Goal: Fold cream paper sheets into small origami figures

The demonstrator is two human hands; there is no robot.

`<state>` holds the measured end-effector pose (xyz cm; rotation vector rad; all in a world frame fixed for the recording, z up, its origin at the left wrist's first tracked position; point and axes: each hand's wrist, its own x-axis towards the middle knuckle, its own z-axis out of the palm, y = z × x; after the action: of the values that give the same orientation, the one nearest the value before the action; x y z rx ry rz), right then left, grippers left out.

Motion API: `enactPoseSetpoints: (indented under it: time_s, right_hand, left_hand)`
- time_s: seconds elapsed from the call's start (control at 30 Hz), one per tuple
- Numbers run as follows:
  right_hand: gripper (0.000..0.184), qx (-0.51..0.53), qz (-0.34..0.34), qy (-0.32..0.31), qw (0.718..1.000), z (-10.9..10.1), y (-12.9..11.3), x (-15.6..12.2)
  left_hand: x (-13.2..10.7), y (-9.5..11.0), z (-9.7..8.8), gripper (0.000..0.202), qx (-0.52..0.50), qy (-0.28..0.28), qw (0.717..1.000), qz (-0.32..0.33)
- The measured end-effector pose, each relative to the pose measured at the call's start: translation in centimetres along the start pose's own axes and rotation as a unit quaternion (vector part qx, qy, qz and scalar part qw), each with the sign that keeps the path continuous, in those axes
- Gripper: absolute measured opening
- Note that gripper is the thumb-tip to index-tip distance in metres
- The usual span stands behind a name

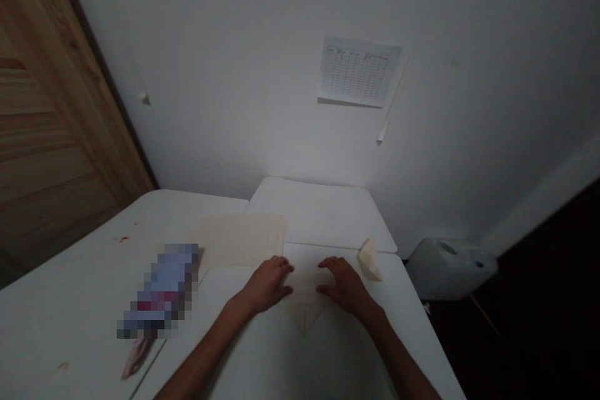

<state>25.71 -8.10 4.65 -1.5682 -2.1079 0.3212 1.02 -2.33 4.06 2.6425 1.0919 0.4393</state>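
A cream sheet of paper [305, 290], folded with a point toward me, lies on the white table in front of me. My left hand [268, 285] is at its left edge, thumb and curled fingers on the paper. Mirroring it, my right hand [345, 285] holds the right edge, with its thumb below the fingers. The folds beneath my fingertips are partly hidden. Just beyond my right hand stands a small folded paper piece [370, 260], shaped like a boat. Past my left hand lies a flat sheet of cream lined paper [244, 239].
White tables [323, 212] meet against the wall. A blurred-out bluish item [164, 287] with a pinkish strap [137, 355] lies at left. A printed chart [359, 72] hangs on the wall. A whitish plastic container [450, 269] stands right of the table, and a wooden door [51, 94] is at left.
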Motion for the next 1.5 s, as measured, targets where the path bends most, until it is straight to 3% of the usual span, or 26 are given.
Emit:
enactPoseSetpoints:
  time_s: [0.13,0.33,0.5,0.87,1.07,1.23,1.37,1.43,1.5]
  right_hand:
    - [0.06,-0.027,-0.001,-0.069,0.997,0.2,0.1,0.7]
    - [0.065,-0.033,0.016,-0.108,0.994,0.3,0.3,1.0]
    - [0.068,-0.003,0.042,-0.105,0.994,0.4,0.6,0.8]
    - [0.025,-0.01,0.046,-0.108,0.993,1.4,1.6,0.4]
    - [0.013,-0.016,0.021,-0.06,0.998,1.3,1.6,-0.4]
    - [0.007,-0.013,0.0,0.02,1.0,-0.5,0.9,0.1]
    - [0.018,-0.027,-0.088,0.146,0.985,-2.0,0.2,0.0]
    - [0.025,-0.06,-0.114,0.172,0.977,-2.0,0.1,-0.7]
    - [0.027,-0.097,-0.118,0.173,0.973,-1.2,0.2,-1.8]
  left_hand:
    - [0.6,-0.5,0.3,0.049,0.015,-0.039,0.999,-0.021]
    - [1.2,-1.1,0.7,0.055,-0.005,-0.058,0.998,-0.029]
    - [1.2,-1.2,0.9,0.031,-0.035,-0.066,0.997,-0.034]
    - [-0.3,-0.7,2.2,0.01,-0.11,-0.01,0.994,-0.018]
    - [-0.7,-0.8,2.1,0.016,-0.129,0.035,0.991,-0.031]
    - [0.7,0.5,-1.0,0.011,-0.13,0.072,0.989,0.001]
    - [1.0,1.4,-3.0,0.015,-0.072,0.18,0.977,0.085]
    - [0.5,1.5,-2.8,0.02,-0.026,0.198,0.974,0.108]
    - [-0.5,1.5,-1.8,0.024,0.011,0.181,0.977,0.113]
